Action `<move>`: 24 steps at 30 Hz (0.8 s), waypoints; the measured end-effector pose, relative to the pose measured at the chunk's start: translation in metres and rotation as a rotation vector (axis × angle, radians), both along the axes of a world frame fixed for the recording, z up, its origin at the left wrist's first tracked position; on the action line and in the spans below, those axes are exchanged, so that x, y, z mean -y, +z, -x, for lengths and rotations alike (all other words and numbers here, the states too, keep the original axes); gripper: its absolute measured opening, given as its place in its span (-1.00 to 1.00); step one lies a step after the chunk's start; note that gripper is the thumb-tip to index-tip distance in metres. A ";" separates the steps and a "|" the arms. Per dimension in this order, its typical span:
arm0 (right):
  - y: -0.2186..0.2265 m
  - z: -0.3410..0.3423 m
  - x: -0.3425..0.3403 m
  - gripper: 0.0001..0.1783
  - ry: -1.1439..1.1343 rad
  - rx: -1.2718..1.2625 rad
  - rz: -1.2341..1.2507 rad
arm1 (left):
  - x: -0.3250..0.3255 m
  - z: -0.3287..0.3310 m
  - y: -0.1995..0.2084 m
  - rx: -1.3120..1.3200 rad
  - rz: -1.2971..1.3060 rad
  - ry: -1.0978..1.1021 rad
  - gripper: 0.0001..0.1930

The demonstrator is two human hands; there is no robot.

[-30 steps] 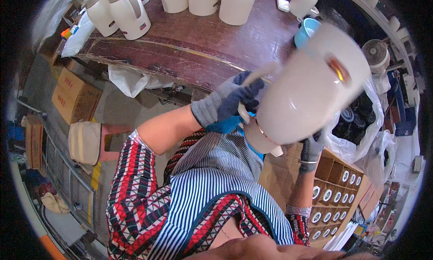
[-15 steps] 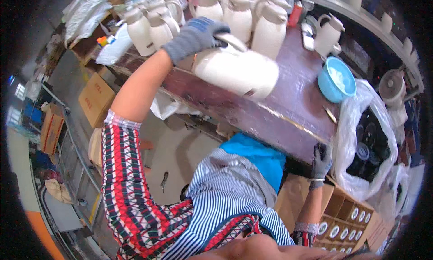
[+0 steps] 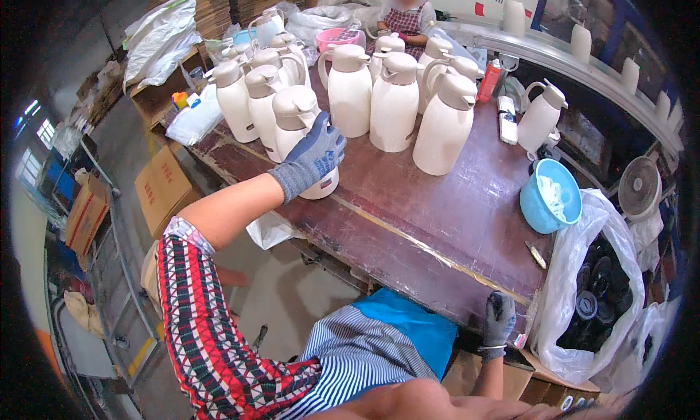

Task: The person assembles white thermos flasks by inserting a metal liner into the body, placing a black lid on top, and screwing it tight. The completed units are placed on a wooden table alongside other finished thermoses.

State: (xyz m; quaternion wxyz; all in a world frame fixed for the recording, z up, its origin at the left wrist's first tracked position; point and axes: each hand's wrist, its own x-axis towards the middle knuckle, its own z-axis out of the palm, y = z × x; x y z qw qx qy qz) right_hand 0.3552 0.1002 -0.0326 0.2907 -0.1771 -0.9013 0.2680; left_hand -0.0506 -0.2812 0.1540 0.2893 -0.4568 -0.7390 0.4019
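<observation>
A cream thermos jug (image 3: 297, 108) stands upright near the left front edge of the dark table, beside several others like it. My gloved left hand (image 3: 318, 157) is closed at its handle side and hides the handle and part of the body. My right hand (image 3: 499, 318), gloved in grey, rests at the table's near right edge with its fingers curled in. Nothing shows in it. Right of the middle gap stand further cream thermos jugs, among them a jug (image 3: 445, 132) at the front and a jug (image 3: 394, 106) beside it.
A light blue bowl (image 3: 536, 214) with whitish pieces stands at the table's right. Beside it is a clear plastic bag (image 3: 550, 332) of black round parts. A red can (image 3: 489, 82) and another jug (image 3: 543, 117) stand farther back. Across the table sits a co-worker (image 3: 408, 19).
The thermos jug in my left hand was tilted on its side above the table; now it is upright, farther left. My right hand stays by the table edge. The view has lifted, showing the co-worker.
</observation>
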 end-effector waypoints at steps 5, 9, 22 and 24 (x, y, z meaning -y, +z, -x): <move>-0.001 0.013 0.001 -0.74 0.006 0.060 -0.059 | -0.002 0.045 -0.020 -0.028 -0.040 0.121 -0.77; 0.002 0.010 -0.021 -0.73 -0.099 0.130 -0.265 | 0.003 0.092 -0.027 -0.061 -0.015 0.192 -0.74; 0.007 0.019 -0.048 -0.47 -0.353 0.280 -0.629 | 0.005 -0.254 -0.191 1.501 -0.759 -0.160 -0.49; 0.017 0.021 -0.015 -0.44 -0.221 0.144 -0.519 | 0.016 -0.273 -0.280 1.723 -0.968 0.178 -0.40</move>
